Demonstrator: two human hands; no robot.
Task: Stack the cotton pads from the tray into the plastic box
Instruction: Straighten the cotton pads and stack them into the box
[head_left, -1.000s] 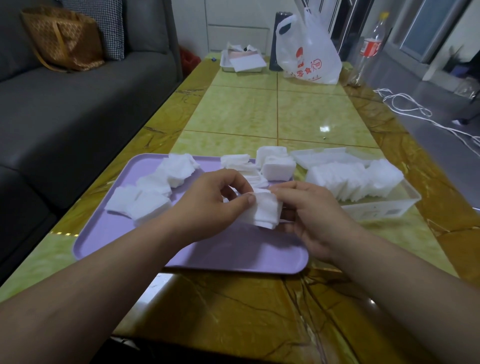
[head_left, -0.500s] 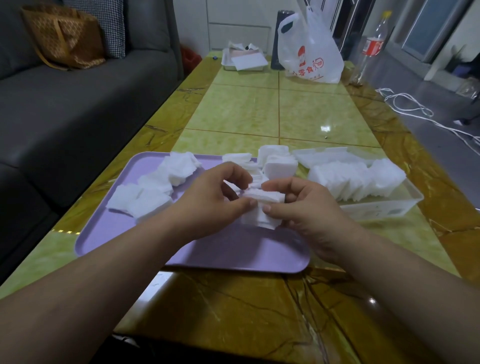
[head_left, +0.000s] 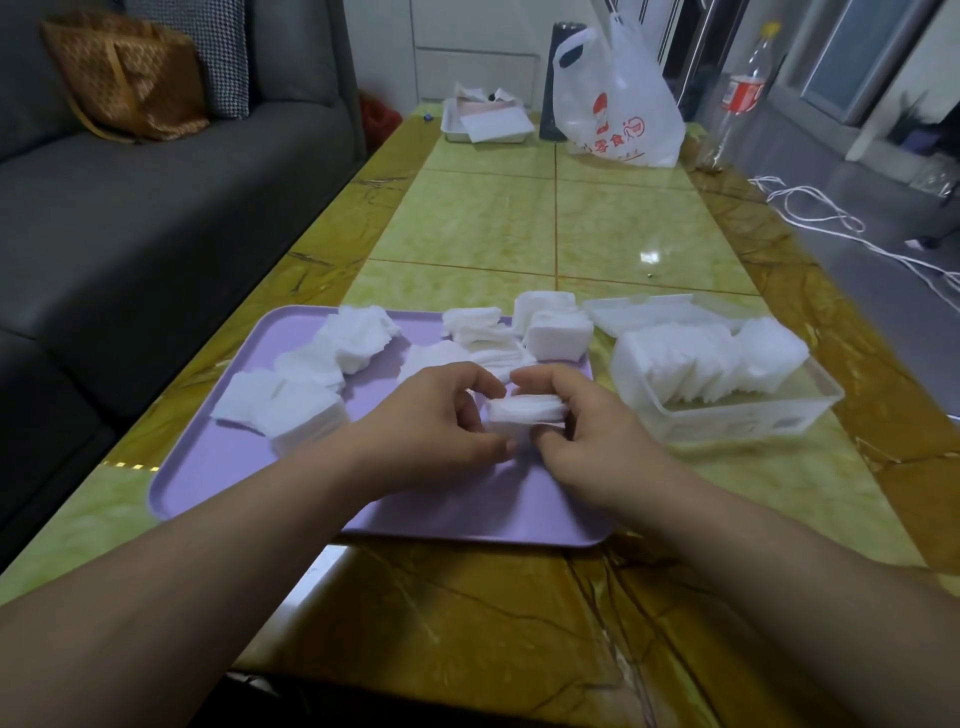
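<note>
A small stack of white cotton pads (head_left: 525, 410) is pinched between my left hand (head_left: 436, 421) and my right hand (head_left: 592, 431), just above the purple tray (head_left: 218, 467). Both hands are closed on that stack. More pads lie on the tray: a loose pile at the left (head_left: 291, 400), another at the back left (head_left: 358, 335), and neater stacks at the back right (head_left: 558, 332). Right of the tray stands the clear plastic box (head_left: 748, 421), holding a row of pads (head_left: 711, 364) on edge.
The box's clear lid (head_left: 649, 312) lies behind it. At the far end of the green-and-brown table (head_left: 519, 223) are a white plastic bag (head_left: 618, 109), a dark cylinder, a small tray of papers (head_left: 488, 122) and a bottle (head_left: 737, 98). A grey sofa (head_left: 156, 208) runs along the left.
Both hands have turned the small stack from upright to lying flat and squeezed it together. The hands have stayed over the tray's right half.
</note>
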